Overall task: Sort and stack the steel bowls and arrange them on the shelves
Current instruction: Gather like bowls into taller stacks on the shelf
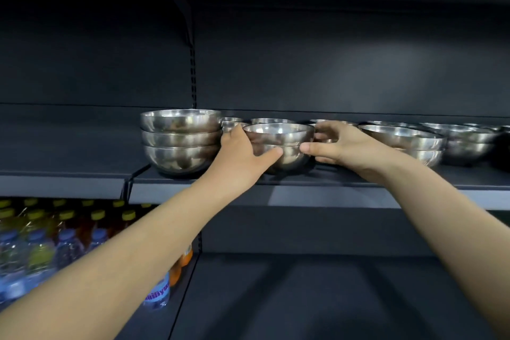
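Note:
A stack of two steel bowls [278, 138] stands on the dark shelf [317, 196] at the middle. My left hand [242, 154] grips its left side with the thumb across the front. My right hand [339, 143] holds its right side, thumb touching the lower bowl. To the left stands a taller stack of three large bowls [180, 141]. Small bowls [231, 121] sit behind. On the right is another low stack of wide bowls [408, 143], and more bowls [466, 138] lie further right.
The shelf's upright post [193, 63] rises behind the tall stack. On the lower left shelf stand several bottles [41, 246] with blue and yellow caps. A dark lower shelf [317, 298] lies below at the right.

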